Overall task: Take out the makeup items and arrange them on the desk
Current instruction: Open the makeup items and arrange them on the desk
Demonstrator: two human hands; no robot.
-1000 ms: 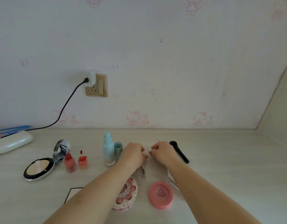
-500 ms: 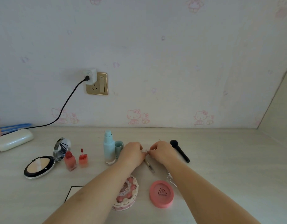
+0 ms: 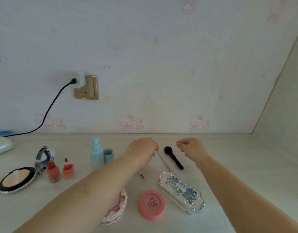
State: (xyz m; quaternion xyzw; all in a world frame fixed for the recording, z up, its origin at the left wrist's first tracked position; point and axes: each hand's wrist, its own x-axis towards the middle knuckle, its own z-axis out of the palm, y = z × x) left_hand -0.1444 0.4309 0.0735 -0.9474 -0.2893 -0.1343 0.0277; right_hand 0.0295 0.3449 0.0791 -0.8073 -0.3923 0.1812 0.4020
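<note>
- Left hand (image 3: 141, 151): its fingers are curled round the top end of a thin white stick-shaped applicator (image 3: 162, 161), which slants down to the right onto the pale wood-grain tabletop (image 3: 237, 165).
- Right hand (image 3: 192, 148): loosely curled, holding nothing visible, just right of a matte black brush (image 3: 173, 158).
- Step in hand, as judged: laying the applicator beside the brush. Next move calls for lowering it flat and parallel, then releasing.
- A small clear tube (image 3: 141, 175) lies under the left wrist; likely the applicator's other half.
- Nearer: an ornate silver embossed rectangular palette (image 3: 181, 192), a smooth round pink compact (image 3: 151, 205).
- Left: a pale blue bottle (image 3: 96, 155), two red square lip tints (image 3: 60, 170).
</note>
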